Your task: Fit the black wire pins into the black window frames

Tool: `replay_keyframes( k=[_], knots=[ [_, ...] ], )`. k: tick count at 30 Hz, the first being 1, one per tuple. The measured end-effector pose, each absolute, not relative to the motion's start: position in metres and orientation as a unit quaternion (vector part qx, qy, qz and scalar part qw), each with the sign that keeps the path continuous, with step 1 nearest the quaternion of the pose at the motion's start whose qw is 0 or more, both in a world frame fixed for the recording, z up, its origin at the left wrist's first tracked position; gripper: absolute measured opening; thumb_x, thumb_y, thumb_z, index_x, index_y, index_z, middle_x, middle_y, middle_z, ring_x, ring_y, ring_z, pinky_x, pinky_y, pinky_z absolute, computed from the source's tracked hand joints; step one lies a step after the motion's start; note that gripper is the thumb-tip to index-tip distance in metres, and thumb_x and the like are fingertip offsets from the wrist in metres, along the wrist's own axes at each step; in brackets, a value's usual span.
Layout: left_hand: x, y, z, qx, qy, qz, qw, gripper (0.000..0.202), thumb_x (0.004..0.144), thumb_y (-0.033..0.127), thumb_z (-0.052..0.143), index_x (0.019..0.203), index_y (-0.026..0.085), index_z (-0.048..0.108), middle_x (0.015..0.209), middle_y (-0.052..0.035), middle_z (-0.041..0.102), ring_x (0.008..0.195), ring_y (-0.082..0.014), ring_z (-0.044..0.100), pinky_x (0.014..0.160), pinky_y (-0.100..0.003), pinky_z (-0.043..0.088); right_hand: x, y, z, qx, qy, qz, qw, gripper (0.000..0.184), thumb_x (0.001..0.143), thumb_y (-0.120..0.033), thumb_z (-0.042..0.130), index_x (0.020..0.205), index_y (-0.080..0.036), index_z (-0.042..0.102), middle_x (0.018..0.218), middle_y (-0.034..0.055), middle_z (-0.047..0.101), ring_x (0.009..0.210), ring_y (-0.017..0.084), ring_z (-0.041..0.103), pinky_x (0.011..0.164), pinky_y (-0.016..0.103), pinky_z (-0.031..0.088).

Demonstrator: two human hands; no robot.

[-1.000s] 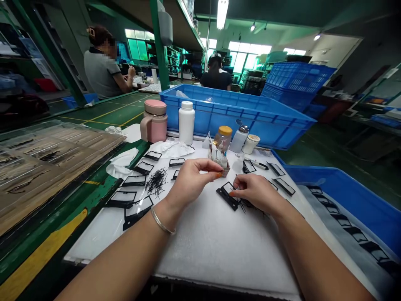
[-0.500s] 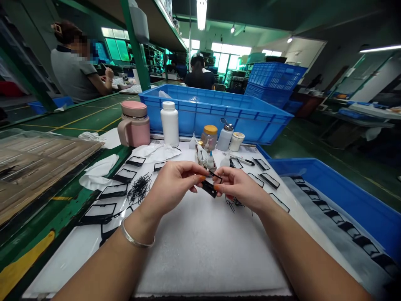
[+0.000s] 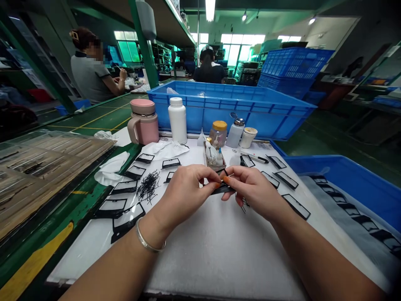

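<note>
Over the middle of the white work board (image 3: 219,255), both hands hold one small black frame (image 3: 222,190). My left hand (image 3: 191,188) pinches it from the left with thumb and fingers. From the other side my right hand (image 3: 247,186) grips it, its fingertips close to the left ones. Fingers cover much of the frame, so its details are hidden. Left of my hands lies a pile of thin black strips (image 3: 148,186). More strips show partly under my right hand. Similar black frames (image 3: 128,215) rest along the left, and others (image 3: 296,205) along the right.
A pink mug (image 3: 147,125), a white bottle (image 3: 177,121), a yellow-lidded jar (image 3: 218,133) and a pump bottle (image 3: 235,133) stand at the back. Behind them is a large blue crate (image 3: 266,119). A blue bin (image 3: 354,175) with frames sits at right. Two other people sit further off.
The view has swung left, so everything appears shifted to the right. The black frame in my hands has been turned and now shows more edge-on. Both hands still grip it.
</note>
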State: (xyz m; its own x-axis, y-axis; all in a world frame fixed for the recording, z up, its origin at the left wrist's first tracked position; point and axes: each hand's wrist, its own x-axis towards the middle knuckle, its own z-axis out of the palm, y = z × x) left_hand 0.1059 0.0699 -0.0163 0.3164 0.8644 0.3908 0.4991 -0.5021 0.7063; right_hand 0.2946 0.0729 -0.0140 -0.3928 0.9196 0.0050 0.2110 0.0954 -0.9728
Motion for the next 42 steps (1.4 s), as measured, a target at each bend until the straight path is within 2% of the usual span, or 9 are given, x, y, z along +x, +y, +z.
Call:
replay_keyframes(
  k=[5, 11, 17, 23, 30, 42],
  knots=[
    [0.1043, 0.0722, -0.0141, 0.776, 0.458, 0.381, 0.208, 0.010, 0.080, 0.015, 0.068, 0.080, 0.024, 0.073, 0.081, 0.0057, 0.070, 0.073, -0.0103, 0.060, 0.063, -0.021, 0.042, 0.2944, 0.0729, -0.0123, -0.435, -0.614, 0.542, 0.375, 0.019, 0.092, -0.029, 0.058, 0.101, -0.013, 0.062, 0.094, 0.0114, 0.068, 0.077, 0.024, 0.071, 0.042, 0.017, 0.046],
    [0.1014, 0.0728, -0.0118, 0.768, 0.468, 0.386, 0.204, 0.009, 0.079, 0.015, 0.068, 0.079, 0.022, 0.074, 0.080, 0.0032, 0.070, 0.072, -0.0122, 0.060, 0.065, -0.023, 0.043, 0.2977, 0.0745, -0.0133, -0.409, -0.557, 0.593, 0.413, 0.020, 0.085, -0.031, 0.069, 0.096, -0.015, 0.064, 0.100, 0.0111, 0.069, 0.077, 0.021, 0.071, 0.047, 0.016, 0.050],
    [0.1032, 0.0708, -0.0138, 0.771, 0.459, 0.402, 0.182, 0.011, 0.080, 0.012, 0.066, 0.078, 0.022, 0.072, 0.079, 0.0030, 0.069, 0.073, -0.0117, 0.059, 0.065, -0.022, 0.042, 0.2965, 0.0730, -0.0176, -0.386, -0.530, 0.637, 0.406, 0.014, 0.091, -0.028, 0.063, 0.096, -0.015, 0.060, 0.105, 0.0102, 0.067, 0.089, 0.024, 0.070, 0.052, 0.015, 0.052],
    [0.1013, 0.0733, -0.0133, 0.775, 0.454, 0.410, 0.157, 0.010, 0.080, 0.013, 0.067, 0.078, 0.021, 0.072, 0.076, 0.0016, 0.068, 0.071, -0.0124, 0.057, 0.064, -0.023, 0.043, 0.2948, 0.0735, -0.0179, -0.397, -0.532, 0.627, 0.407, 0.017, 0.090, -0.026, 0.062, 0.103, -0.014, 0.062, 0.101, 0.0116, 0.069, 0.086, 0.024, 0.071, 0.053, 0.016, 0.053],
    [0.1023, 0.0721, -0.0131, 0.783, 0.452, 0.401, 0.145, 0.011, 0.078, 0.011, 0.067, 0.077, 0.021, 0.072, 0.076, 0.0007, 0.068, 0.072, -0.0136, 0.058, 0.066, -0.024, 0.044, 0.2930, 0.0728, -0.0194, -0.399, -0.528, 0.611, 0.435, 0.024, 0.083, -0.031, 0.070, 0.099, -0.014, 0.063, 0.096, 0.0106, 0.070, 0.081, 0.022, 0.071, 0.053, 0.017, 0.051],
    [0.1029, 0.0713, -0.0143, 0.786, 0.449, 0.407, 0.126, 0.010, 0.079, 0.012, 0.068, 0.078, 0.021, 0.072, 0.077, 0.0000, 0.068, 0.071, -0.0137, 0.057, 0.066, -0.025, 0.044, 0.2899, 0.0703, -0.0202, -0.408, -0.569, 0.553, 0.451, 0.022, 0.078, -0.024, 0.073, 0.097, -0.014, 0.064, 0.090, 0.0077, 0.070, 0.077, 0.022, 0.070, 0.055, 0.021, 0.049]
  ],
)
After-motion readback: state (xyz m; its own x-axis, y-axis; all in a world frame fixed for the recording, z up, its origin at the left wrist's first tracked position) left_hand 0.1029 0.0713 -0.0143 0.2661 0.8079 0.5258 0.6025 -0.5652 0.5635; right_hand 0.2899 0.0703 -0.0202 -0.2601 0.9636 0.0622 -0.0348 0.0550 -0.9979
